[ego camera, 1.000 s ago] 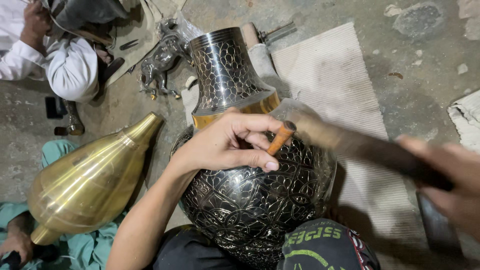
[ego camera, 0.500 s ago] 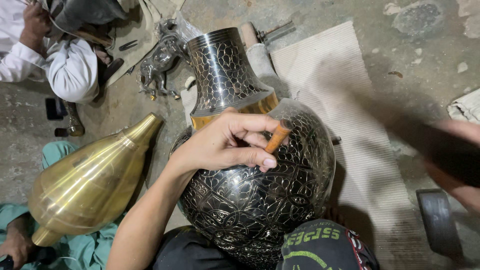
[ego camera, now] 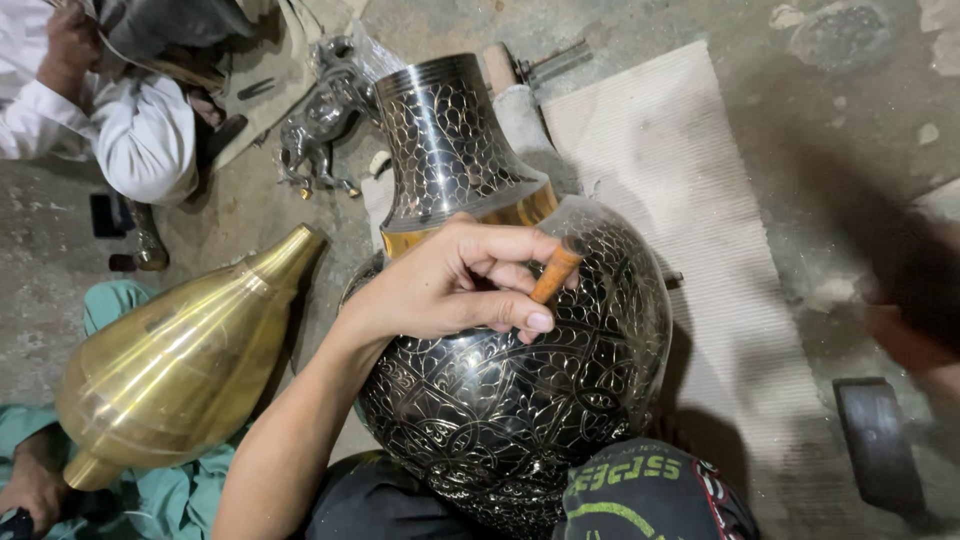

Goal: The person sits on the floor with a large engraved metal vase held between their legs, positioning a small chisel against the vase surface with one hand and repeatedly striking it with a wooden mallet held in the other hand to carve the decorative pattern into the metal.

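Note:
A large dark metal vase point(ego camera: 500, 400) with fine engraved patterns and a brass band at its neck lies tilted against my lap. My left hand point(ego camera: 450, 285) rests on its shoulder and pinches a short orange-brown chisel point(ego camera: 555, 272), whose tip touches the vase surface. At the right edge, raised well away from the chisel, my right hand point(ego camera: 915, 340) is a motion blur. It grips a dark hammer point(ego camera: 890, 250) that is smeared as well.
A plain brass vase point(ego camera: 180, 360) lies at the left, held by a person in teal clothes point(ego camera: 130, 300). Another person's white sleeve point(ego camera: 150, 140) is at top left, beside a metal horse figurine point(ego camera: 320, 125). A ribbed cardboard mat point(ego camera: 680, 180) and a dark metal block point(ego camera: 880, 440) lie on the right.
The hammer lay on the chisel head one second ago. My right hand has since swung it back to the right and upward. My left hand and the chisel stayed put.

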`<state>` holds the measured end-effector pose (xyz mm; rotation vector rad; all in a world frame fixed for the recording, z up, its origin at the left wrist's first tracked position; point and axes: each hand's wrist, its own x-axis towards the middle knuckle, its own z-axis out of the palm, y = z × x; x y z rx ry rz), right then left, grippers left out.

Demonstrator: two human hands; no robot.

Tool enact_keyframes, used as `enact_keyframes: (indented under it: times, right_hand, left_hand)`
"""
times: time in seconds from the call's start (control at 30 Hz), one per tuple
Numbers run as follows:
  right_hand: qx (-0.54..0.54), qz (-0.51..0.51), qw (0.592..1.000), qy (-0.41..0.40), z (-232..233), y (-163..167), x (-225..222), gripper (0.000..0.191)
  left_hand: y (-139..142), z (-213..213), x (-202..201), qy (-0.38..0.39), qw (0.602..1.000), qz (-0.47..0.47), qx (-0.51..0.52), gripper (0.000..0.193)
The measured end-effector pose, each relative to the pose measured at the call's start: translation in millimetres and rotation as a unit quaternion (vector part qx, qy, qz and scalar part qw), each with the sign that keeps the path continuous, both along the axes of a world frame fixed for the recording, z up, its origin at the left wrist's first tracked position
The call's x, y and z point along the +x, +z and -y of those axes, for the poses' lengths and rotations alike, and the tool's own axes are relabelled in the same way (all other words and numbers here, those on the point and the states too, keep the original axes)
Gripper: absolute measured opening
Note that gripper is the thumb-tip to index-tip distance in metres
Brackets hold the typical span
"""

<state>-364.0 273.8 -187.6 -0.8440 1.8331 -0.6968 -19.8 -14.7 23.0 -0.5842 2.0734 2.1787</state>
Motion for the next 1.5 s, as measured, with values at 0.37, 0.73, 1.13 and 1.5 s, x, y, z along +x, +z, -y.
enact_keyframes:
  times: [0.37, 0.73, 1.13, 1.5]
  right_hand:
    - [-0.024, -0.016, 0.999, 0.039, 16.1, 31.4, 4.0, 0.057]
    - [0.047, 0.01, 0.996, 0.082, 8.9, -27.4, -17.0, 0.032]
    - [-0.036, -0.046, 0.995, 0.081, 8.0, -22.7, -16.4, 0.043]
    - [-0.108, -0.092, 0.986, 0.085, 15.8, 22.0, -2.7, 0.045]
  left_hand:
    - [2.3, 0.4, 1.2, 0.007, 1.0, 0.028, 0.003, 0.043]
    - [6.0, 1.9, -0.2, -0.002, 0.999, 0.03, 0.015, 0.039]
    - [6.9, 3.6, -1.3, -0.019, 0.999, 0.02, 0.019, 0.036]
    - [7.2, 3.9, -1.6, -0.019, 0.999, 0.021, 0.047, 0.035]
